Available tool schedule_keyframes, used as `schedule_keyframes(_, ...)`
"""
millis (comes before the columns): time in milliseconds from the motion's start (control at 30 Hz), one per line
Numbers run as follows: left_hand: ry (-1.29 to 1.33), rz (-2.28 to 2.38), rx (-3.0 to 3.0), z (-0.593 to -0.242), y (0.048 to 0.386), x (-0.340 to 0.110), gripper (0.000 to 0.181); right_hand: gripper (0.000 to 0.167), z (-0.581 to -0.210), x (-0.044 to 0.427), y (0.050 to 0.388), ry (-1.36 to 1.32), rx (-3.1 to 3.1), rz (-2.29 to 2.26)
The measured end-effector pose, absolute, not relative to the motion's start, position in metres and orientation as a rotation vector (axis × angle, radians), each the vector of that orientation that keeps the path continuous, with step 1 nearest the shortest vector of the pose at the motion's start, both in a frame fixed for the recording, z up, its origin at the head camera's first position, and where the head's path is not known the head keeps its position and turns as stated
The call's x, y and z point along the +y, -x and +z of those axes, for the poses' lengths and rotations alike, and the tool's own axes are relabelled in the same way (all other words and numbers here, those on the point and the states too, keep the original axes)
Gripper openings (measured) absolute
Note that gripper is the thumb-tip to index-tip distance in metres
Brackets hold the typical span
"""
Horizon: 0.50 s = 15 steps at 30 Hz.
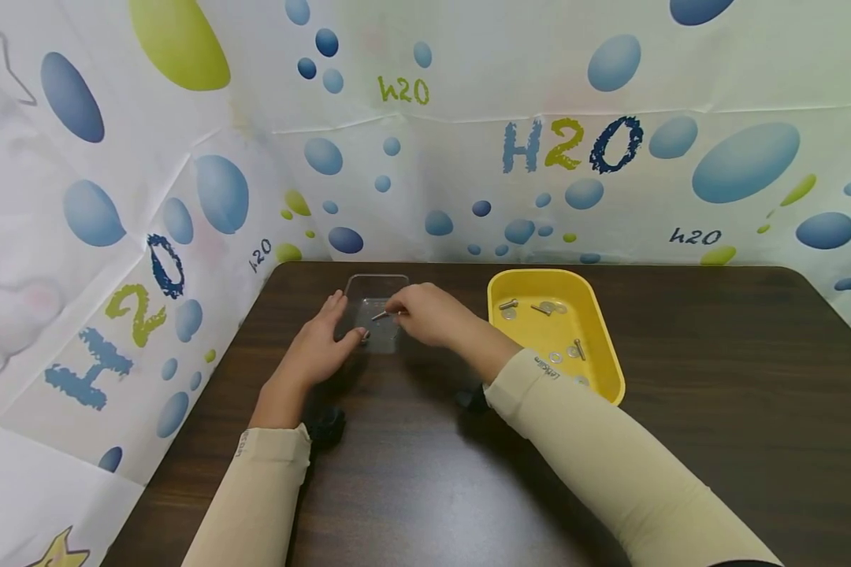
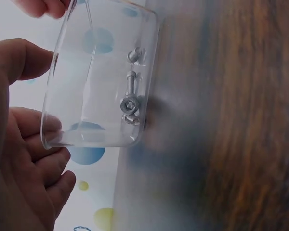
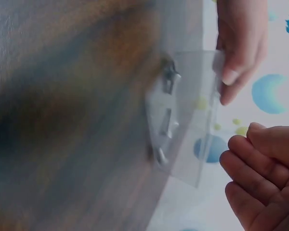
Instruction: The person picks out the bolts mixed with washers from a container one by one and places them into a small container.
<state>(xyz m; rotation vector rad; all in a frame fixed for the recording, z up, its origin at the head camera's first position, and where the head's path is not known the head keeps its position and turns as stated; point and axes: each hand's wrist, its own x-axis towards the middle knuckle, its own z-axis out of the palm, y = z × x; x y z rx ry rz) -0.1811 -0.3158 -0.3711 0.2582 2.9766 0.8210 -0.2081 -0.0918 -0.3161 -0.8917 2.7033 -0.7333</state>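
A clear plastic box stands on the table, with several small metal bolts lying on its floor. My left hand holds the box at its near left corner, thumb and fingers spread along the outer walls. Over the right side of the box hovers my right hand, its fingers loosely bent. In the right wrist view, nothing shows between those fingers. A bolt appears just left of the right fingertips in the head view, seemingly inside the box.
To the right is a yellow tray with several bolts and washers spread in it. The dark wooden table meets a patterned sheet at the back and left.
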Motion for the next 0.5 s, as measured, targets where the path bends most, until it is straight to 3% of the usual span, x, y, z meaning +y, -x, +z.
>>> schedule_keyframes(500, -0.368, 0.813, 3.023, -0.355, 0.174, -0.296, 0.078, 0.032, -0.280, -0.020, 0.215, 0.808, 2.820, -0.800)
